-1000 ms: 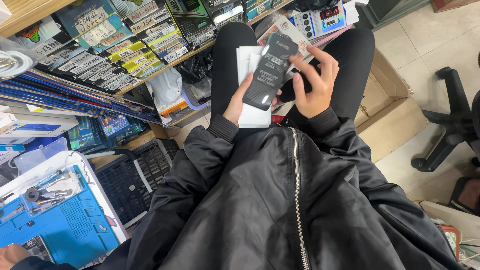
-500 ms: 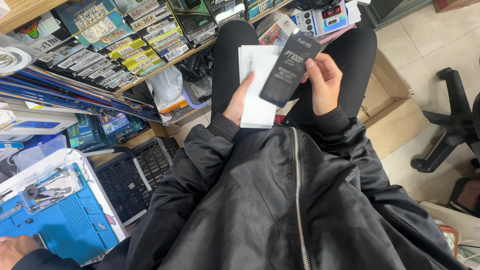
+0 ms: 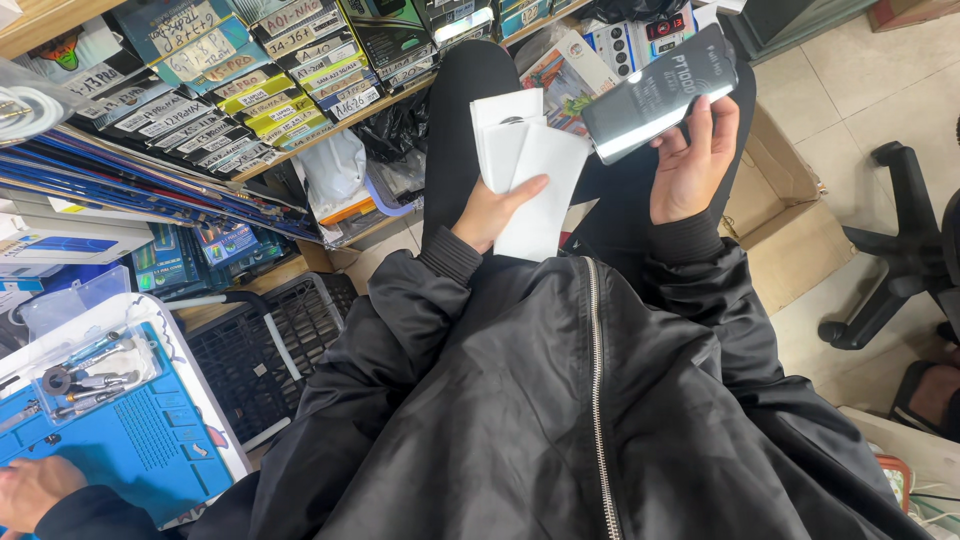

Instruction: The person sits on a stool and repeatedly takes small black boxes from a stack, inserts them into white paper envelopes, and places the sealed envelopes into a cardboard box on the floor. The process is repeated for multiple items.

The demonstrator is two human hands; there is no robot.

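Two hands are working apart over my lap: my left hand is pinching a stack of white paper sleeves, thumb lying on top, while my right hand is gripping a flat black packet just beside and above them. Behind the packet, a cardboard box is sitting open on the floor.

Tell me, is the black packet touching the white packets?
Apart. The head view shows a gap between the black packet in the right hand and the white packets in the left hand.
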